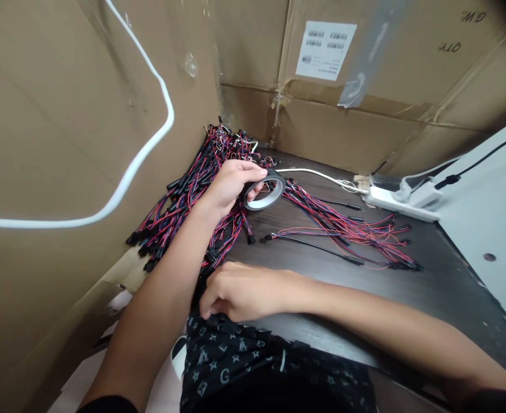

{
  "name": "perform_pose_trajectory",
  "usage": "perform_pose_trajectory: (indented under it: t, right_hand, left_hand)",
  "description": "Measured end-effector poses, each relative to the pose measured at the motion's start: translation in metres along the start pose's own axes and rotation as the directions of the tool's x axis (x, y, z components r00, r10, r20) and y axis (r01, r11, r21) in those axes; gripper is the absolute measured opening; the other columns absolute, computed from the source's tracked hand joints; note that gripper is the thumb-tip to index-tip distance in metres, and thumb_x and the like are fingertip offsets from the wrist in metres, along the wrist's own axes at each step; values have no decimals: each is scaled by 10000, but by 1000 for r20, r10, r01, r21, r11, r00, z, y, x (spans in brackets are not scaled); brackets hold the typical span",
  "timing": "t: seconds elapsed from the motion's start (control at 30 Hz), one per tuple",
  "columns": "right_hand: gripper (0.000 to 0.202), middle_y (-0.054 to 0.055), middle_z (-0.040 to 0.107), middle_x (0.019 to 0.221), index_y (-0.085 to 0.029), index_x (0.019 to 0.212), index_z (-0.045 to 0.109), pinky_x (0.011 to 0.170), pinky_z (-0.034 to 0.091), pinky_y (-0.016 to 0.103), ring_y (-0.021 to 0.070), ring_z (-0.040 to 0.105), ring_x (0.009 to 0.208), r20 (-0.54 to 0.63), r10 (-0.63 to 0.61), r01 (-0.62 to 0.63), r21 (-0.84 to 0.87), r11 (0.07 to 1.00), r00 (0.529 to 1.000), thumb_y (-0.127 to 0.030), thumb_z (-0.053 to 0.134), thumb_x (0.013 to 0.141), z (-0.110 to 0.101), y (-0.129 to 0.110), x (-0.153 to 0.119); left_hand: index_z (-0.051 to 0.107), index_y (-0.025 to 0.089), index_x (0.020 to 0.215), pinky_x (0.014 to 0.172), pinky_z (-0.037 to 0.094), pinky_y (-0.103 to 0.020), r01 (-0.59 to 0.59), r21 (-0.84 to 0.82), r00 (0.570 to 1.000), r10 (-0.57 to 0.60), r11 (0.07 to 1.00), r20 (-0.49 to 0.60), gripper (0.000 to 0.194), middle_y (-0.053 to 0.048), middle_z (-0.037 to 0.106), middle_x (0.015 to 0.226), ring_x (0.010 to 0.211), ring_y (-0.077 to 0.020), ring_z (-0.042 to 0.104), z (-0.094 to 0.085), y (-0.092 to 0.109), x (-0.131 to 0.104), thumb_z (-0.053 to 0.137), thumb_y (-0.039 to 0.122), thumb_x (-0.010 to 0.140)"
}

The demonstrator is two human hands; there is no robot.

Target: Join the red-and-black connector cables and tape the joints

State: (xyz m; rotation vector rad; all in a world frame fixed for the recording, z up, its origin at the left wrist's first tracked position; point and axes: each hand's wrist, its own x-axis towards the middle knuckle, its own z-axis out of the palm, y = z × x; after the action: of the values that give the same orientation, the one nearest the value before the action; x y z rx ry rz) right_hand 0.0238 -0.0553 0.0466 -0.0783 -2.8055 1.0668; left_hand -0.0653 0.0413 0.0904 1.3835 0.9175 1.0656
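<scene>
My left hand [231, 184] grips a roll of black tape [265, 202] by its rim, thumb on top and fingertips inside the ring. It is held over a large heap of wire harnesses [184, 186] with red, blue and black leads and black connectors. Closer to my body, my right hand [240, 289] is closed with its fingers curled downward, beside the near end of the heap. Whatever those fingers hold, if anything, is hidden beneath the hand. A smaller spread of wire harnesses [343, 226] lies to the right on the dark table [304, 258].
Cardboard walls [253, 46] rise at the back and left. A white power strip [401, 202] with plugged-in adapters lies at the back right, its white cord [313, 172] running left. A thick white cable [128, 172] hangs at the left. A white panel [494, 218] borders the right side.
</scene>
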Motion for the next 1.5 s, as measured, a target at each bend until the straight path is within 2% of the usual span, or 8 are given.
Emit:
perform_pose_trajectory:
  t: [0.23, 0.4, 0.6, 0.83, 1.1, 1.3, 1.4, 1.5]
  right_hand:
    - [280, 8, 581, 751, -134, 962, 553, 513, 340, 204, 110, 489, 660, 40, 70, -65, -121, 991, 997, -42, 524, 700, 1, -12, 7]
    - [261, 36, 619, 800, -140, 985, 518, 462, 342, 213, 133, 542, 661, 30, 136, -127, -202, 971, 990, -97, 546, 728, 5, -18, 8]
    - [222, 64, 656, 834, -114, 987, 550, 535, 438, 281, 204, 611, 734, 4, 154, -142, -359, 922, 988, -91, 562, 766, 16, -27, 13]
    - [201, 122, 658, 811, -90, 900, 591, 549, 468, 343, 253, 619, 743, -120, 161, -200, -526, 827, 980, -82, 649, 708, 34, -39, 19]
    - [42, 116, 647, 739, -106, 801, 608, 542, 397, 343, 248, 572, 728, -249, 189, -303, -585, 752, 950, -145, 616, 787, 38, -47, 19]
    - [116, 118, 625, 696, -107, 727, 608, 525, 355, 341, 235, 526, 681, -397, 156, -392, -629, 671, 904, -168, 574, 820, 47, -52, 19]
    - [74, 120, 636, 748, -108, 756, 613, 525, 367, 335, 242, 551, 711, -409, 122, -376, -626, 683, 904, -138, 574, 812, 40, -52, 16]
    - [57, 97, 650, 788, -124, 827, 620, 532, 390, 323, 229, 577, 706, -370, 123, -334, -589, 736, 921, -123, 603, 773, 13, -52, 7]
  left_hand:
    - [579, 112, 618, 379, 310, -198, 32, 12, 999, -32, 999, 11, 140, -12, 536, 533, 394, -59, 451, -2, -4, 2, 642, 196, 711]
    - [587, 114, 624, 375, 305, -201, 36, 2, 999, -36, 999, 19, 137, -15, 535, 534, 394, -60, 442, -3, -6, 4, 659, 199, 704]
    - [607, 114, 642, 386, 306, -206, 35, 20, 999, -35, 999, 28, 139, -20, 537, 548, 411, -62, 447, -3, -11, 6, 673, 221, 701]
    - [616, 116, 643, 389, 308, -208, 32, 35, 999, -33, 999, 38, 141, -24, 539, 542, 417, -66, 453, -4, -13, 7, 677, 228, 702]
    - [606, 113, 629, 382, 309, -197, 46, 53, 997, -49, 998, 56, 132, -8, 534, 528, 399, -55, 441, 0, -11, 5, 663, 213, 695]
    - [611, 109, 649, 380, 316, -193, 60, 73, 997, -64, 996, 45, 142, -6, 551, 539, 397, -57, 449, 0, -13, 6, 674, 229, 691]
    - [614, 111, 662, 381, 315, -193, 83, 80, 996, -85, 993, 31, 127, 0, 549, 524, 394, -61, 451, 2, -12, 5, 671, 223, 684]
    - [594, 119, 634, 394, 322, -194, 105, 76, 994, -107, 992, 20, 138, 10, 541, 514, 395, -59, 440, 5, -8, 2, 669, 227, 678]
